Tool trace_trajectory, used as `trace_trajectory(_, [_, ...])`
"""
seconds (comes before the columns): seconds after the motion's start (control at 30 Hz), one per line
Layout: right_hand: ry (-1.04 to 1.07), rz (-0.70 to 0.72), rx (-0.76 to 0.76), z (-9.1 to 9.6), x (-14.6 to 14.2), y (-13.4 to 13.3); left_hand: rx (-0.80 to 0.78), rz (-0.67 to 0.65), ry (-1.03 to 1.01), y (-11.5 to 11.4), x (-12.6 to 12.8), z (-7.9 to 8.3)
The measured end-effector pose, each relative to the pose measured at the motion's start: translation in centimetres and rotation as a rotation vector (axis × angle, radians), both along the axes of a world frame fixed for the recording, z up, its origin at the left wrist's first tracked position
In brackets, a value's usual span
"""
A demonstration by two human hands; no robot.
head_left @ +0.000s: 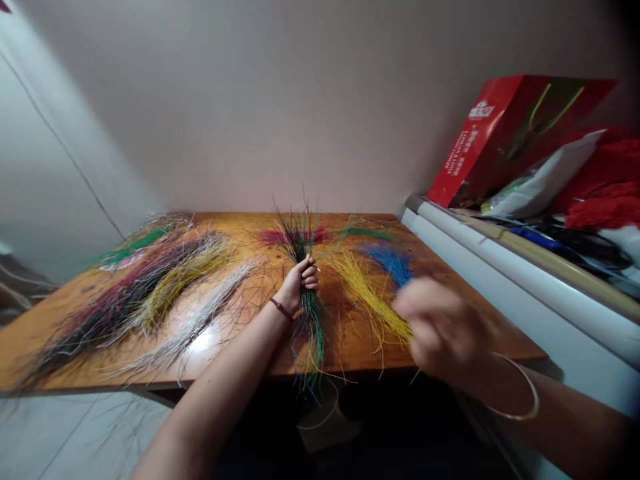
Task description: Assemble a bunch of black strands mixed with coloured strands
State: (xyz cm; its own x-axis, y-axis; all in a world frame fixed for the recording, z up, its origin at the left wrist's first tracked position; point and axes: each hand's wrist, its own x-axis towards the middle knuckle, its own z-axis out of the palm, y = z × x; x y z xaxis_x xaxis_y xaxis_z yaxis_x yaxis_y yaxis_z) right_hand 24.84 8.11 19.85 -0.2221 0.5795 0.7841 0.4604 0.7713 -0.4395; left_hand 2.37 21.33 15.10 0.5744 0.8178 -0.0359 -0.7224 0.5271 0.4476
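The left hand [303, 283] closes in a fist around a mixed bundle of strands [314, 323], dark and green with some blue, over the middle of the wooden table [430, 260] towards its front edge. The bundle stands roughly upright: thin tips fan out above the fist, and the tail hangs below it, its lowest ends past the front edge in the view. A beaded bracelet [281, 308] circles the left wrist.

The right hand [445, 327] is blurred, above the table's right side towards the front right corner. Its fingers look curled, but I cannot tell whether they hold anything. A bangle [535, 400] is around that wrist.

Just beside the right hand, a yellow bundle [370, 297] slants towards the front edge, with a blue bundle [387, 259] behind it. Near the back edge are a red bundle [270, 237], partly behind the held strands, and a green bundle [367, 233].

Left of the fist lies a white bundle [215, 303]; farther towards the left edge are yellow strands [175, 283] and dark strands [105, 320]. Green strands [137, 247] lie near the back left corner. Beyond the right edge, a red paper bag [480, 140] leans beside a white plastic bag [550, 173].
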Motion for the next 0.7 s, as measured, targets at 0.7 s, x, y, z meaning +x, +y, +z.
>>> trace_trajectory(0.7, [0.632, 0.404, -0.940, -0.7, -7.3, 15.3, 0.081, -0.041, 0.001, -0.4, 0.2, 0.7])
